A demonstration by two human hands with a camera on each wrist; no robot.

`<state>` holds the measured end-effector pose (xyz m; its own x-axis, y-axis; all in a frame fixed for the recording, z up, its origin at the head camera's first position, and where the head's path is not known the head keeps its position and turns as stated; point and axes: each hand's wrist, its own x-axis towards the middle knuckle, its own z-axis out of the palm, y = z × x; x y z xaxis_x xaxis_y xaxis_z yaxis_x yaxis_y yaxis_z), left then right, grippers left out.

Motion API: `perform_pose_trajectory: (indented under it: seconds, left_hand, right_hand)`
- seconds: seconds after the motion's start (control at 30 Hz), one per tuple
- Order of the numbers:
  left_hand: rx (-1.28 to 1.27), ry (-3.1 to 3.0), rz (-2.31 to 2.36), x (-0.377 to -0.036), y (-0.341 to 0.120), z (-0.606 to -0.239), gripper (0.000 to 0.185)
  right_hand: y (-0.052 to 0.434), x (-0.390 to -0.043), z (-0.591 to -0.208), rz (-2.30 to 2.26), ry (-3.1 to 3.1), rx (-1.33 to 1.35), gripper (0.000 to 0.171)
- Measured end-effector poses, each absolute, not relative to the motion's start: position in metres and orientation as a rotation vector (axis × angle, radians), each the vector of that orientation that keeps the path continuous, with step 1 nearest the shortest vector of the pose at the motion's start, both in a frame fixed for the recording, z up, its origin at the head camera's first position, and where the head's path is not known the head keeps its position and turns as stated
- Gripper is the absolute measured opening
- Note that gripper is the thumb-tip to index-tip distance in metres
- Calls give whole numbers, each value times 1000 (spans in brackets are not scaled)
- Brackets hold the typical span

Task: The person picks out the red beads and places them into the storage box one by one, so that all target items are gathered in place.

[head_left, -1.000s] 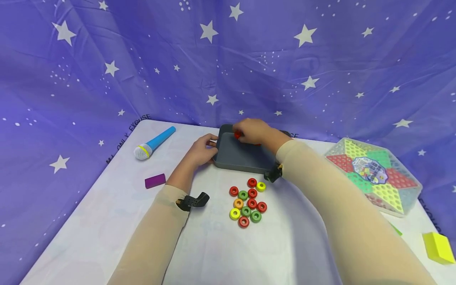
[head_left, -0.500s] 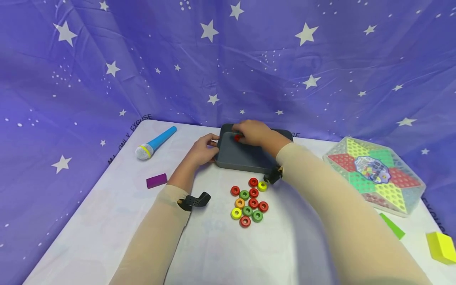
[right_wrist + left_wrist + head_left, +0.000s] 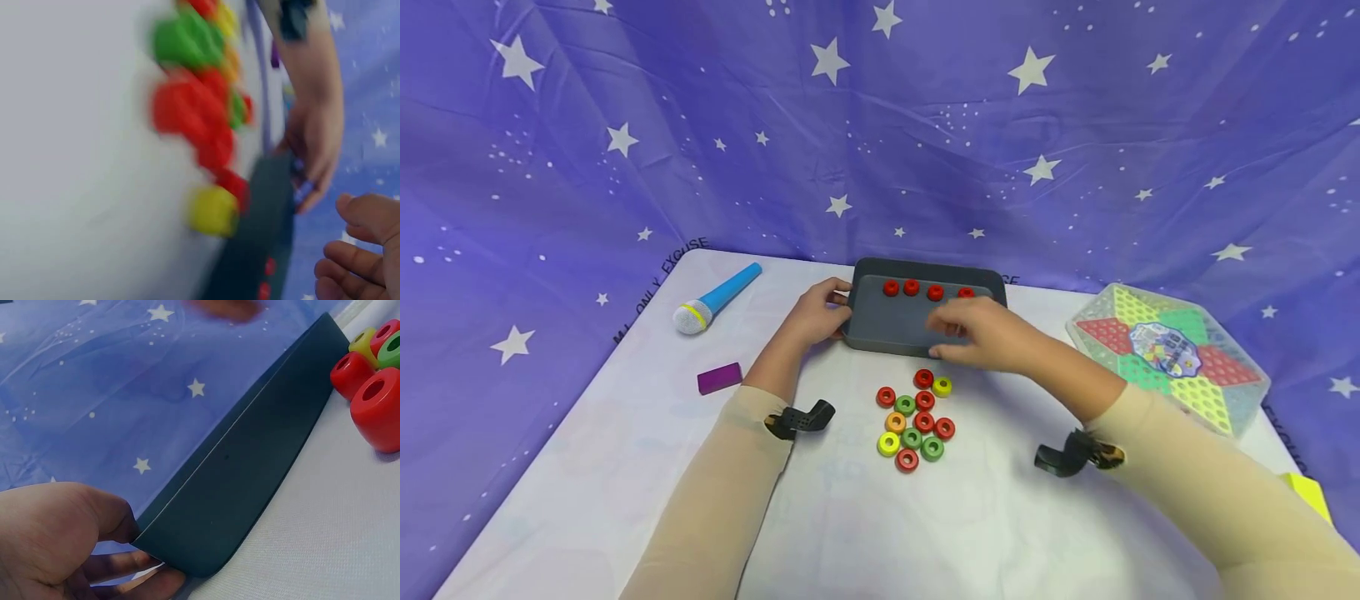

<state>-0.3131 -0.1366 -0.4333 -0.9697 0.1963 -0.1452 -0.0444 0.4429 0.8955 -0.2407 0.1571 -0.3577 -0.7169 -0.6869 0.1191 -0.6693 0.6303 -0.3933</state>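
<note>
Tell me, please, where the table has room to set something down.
The table looks bare in two patches: between the left sleeve and right sleeve, nearer the person than the loose rings; and left of the left sleeve, nearer than the purple block. It is crowded along the near side of the tray, where the rings cluster and the right hand hovers.

one shallow tray, dark grey, rectangular with rounded corners, open side up on a white cloth; four glossy red beads stand inside, spaced apart in a row along its far side. twelve loose beads in a cluster just before the tray, holes facing up: six red rings, three green rings, two yellow rings, one orange ring.
</note>
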Motion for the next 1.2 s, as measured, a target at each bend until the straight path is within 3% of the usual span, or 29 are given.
perform_pose_trajectory:
  seconds: [0.27,0.57,0.83,1.2]
  left_hand:
    - [116,2455,1543,-314,-138,-433,49]
    - [121,2467,1542,-312,-139,-433,50]
    - [138,2478,1537,-309,-136,-431,50]
    - [125,2444,1554,-314,-136,-431,50]
  right_hand:
    - [174,-172,-403,-686,2667,-1136,34]
    - [171,-156,-424,-625,2707,-1139,30]
    - [190,-175,-395,-655,2663,-1161,30]
    - [195,-241,-324,-578,2729,-1142,30]
